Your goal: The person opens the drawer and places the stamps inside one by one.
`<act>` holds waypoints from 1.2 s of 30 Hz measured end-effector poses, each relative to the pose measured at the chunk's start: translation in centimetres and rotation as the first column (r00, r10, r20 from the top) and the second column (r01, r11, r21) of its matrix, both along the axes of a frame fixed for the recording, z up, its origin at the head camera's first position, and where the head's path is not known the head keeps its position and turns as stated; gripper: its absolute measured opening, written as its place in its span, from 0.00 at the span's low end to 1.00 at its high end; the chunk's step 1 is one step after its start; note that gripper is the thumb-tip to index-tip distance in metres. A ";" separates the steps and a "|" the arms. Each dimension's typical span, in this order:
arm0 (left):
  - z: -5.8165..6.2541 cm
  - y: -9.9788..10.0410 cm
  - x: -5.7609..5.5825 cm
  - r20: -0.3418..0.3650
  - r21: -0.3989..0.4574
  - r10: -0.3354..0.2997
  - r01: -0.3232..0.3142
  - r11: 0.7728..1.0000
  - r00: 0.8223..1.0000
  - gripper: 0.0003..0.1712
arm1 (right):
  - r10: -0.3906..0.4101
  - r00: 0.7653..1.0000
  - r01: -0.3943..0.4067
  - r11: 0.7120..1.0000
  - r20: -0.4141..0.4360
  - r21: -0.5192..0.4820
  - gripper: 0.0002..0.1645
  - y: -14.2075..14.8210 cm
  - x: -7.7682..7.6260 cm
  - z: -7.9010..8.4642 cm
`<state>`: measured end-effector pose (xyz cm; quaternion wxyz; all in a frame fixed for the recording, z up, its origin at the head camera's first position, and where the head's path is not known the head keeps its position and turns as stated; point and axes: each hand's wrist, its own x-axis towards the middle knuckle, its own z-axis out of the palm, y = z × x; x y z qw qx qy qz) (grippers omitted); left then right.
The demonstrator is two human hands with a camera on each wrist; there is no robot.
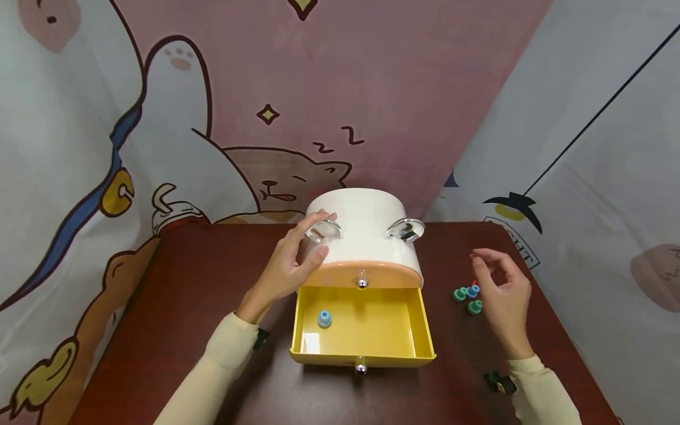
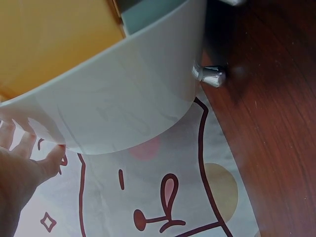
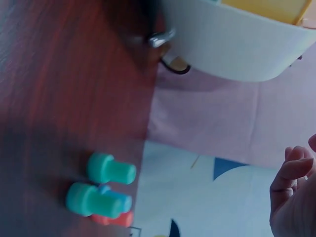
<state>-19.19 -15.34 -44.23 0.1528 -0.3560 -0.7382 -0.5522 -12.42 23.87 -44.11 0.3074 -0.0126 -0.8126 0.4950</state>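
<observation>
A white storage box point(image 1: 366, 218) with silver ear-shaped handles stands on the table, its yellow drawer point(image 1: 372, 330) pulled out at the front. One light-blue stepped peg point(image 1: 324, 319) stands in the drawer's left part. My left hand point(image 1: 289, 260) rests on the box's left side around the ear, thumb toward the front and fingers spread along the white wall. Beside the box, on the right, my right hand point(image 1: 504, 292) hovers with loosely bent fingers and holds nothing visible. Close to its fingers are green pegs point(image 1: 475, 307), a blue peg point(image 1: 473, 291) and a red peg point(image 3: 123, 218), partly hidden.
Above the yellow drawer is an orange drawer point(image 1: 340, 275) with a silver knob, pushed in. The dark red table point(image 1: 212, 283) ends at a cartoon-printed cloth point(image 1: 398, 88) behind and at both sides.
</observation>
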 end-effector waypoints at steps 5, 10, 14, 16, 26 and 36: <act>-0.1 0.1 0.1 0.007 -0.001 -0.002 0.002 1.000 1.000 0.34 | -0.023 0.999 0.024 0.999 0.034 -0.026 0.13 0.3 0.5 -0.2; -0.1 0.0 0.0 0.007 -0.003 0.000 0.000 1.000 1.000 0.34 | -0.102 0.991 0.101 0.995 0.088 0.008 0.14 2.4 -0.6 -3.0; 0.1 0.0 0.0 0.008 -0.002 -0.007 0.007 1.000 1.000 0.34 | -0.148 0.982 0.144 0.989 0.118 0.039 0.14 3.9 -1.1 -4.9; 0.1 0.0 -0.1 0.013 -0.002 -0.009 0.009 1.000 1.000 0.34 | -0.166 0.978 0.161 0.986 0.127 0.051 0.14 4.3 -1.2 -5.4; -0.3 0.1 0.3 0.045 0.015 -0.009 0.008 1.000 0.999 0.36 | -0.251 0.948 0.230 0.965 0.196 0.125 0.16 6.2 -1.0 -7.4; -0.2 0.0 0.2 0.037 0.013 -0.016 0.016 1.000 0.999 0.36 | -0.316 0.913 0.248 0.932 0.258 0.265 0.16 8.0 -1.7 -8.9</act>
